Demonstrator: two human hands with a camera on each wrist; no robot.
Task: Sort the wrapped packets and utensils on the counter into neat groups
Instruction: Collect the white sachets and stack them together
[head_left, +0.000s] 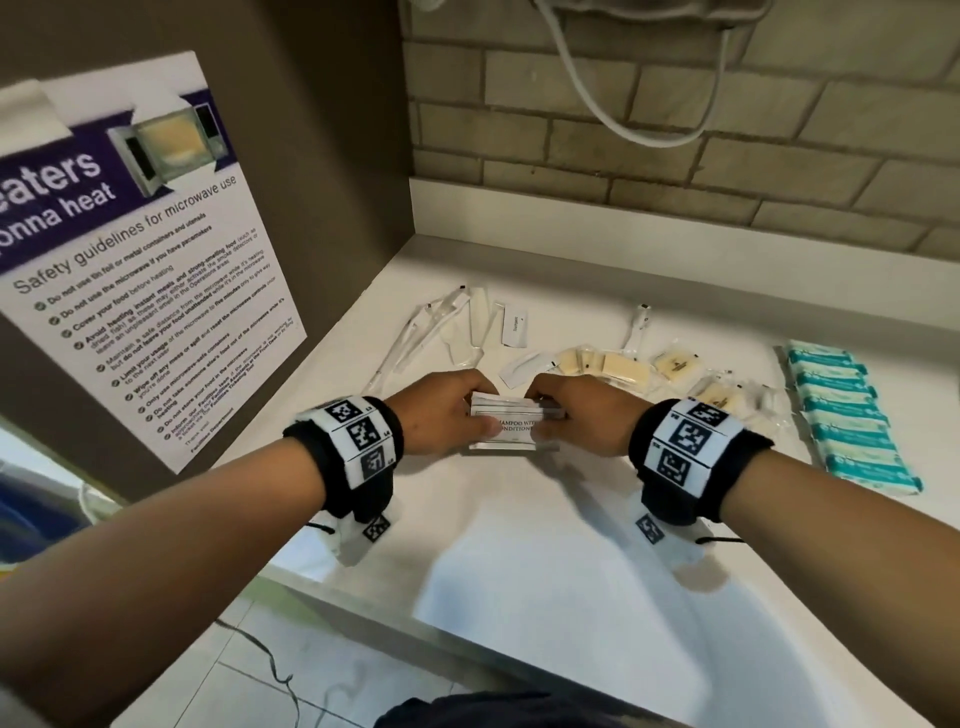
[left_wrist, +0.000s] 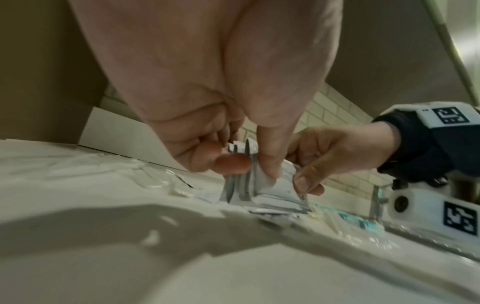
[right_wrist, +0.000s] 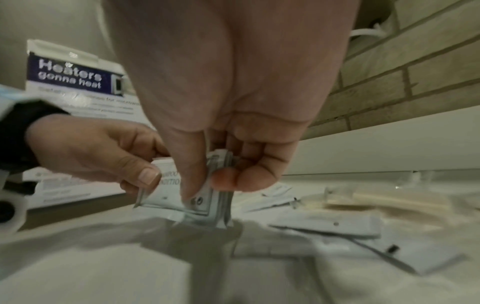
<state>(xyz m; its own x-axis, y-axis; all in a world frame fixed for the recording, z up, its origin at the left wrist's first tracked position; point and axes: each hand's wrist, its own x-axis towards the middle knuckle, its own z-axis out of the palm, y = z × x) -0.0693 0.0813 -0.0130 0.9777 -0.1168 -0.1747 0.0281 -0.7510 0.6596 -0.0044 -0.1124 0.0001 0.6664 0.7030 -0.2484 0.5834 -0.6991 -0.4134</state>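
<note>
Both hands, left hand and right hand, pinch a stack of white sachets on edge, apparently touching the tabletop. Squaring the stack seems underway; next, laying it down beside the teal packets.

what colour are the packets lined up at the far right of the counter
Teal and white packets, clearest in the head view.

On the counter, clear-wrapped utensils lie back-left, soap packets centre, tissue packs right.
</note>
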